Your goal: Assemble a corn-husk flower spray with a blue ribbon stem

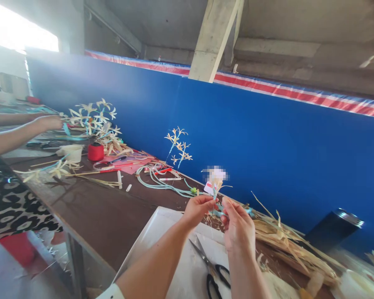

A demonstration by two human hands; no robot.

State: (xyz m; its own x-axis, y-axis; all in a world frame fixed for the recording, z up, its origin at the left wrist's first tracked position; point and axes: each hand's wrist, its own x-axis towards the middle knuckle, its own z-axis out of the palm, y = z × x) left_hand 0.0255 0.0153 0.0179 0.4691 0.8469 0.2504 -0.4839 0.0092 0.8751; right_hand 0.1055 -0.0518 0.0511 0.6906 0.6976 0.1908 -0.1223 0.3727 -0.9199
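Note:
My left hand (198, 208) and my right hand (237, 226) are raised together over a white tray (152, 245). Both pinch a small straw flower (216, 182) on a thin stem wrapped with pale teal tape (220, 211). The left fingers close on the stem just below the petals. The right fingers close on the stem and the tape a little lower. Black-handled scissors (212, 272) lie on the tray just below my wrists.
A long brown table (106, 216) runs along a blue wall. Dried straw (286, 243) is piled at the right. Teal cord (162, 185), a finished flower sprig (178, 146), a red spool (95, 152) and a flower bunch (95, 120) lie further left. Another person's arms (21, 128) reach in at far left.

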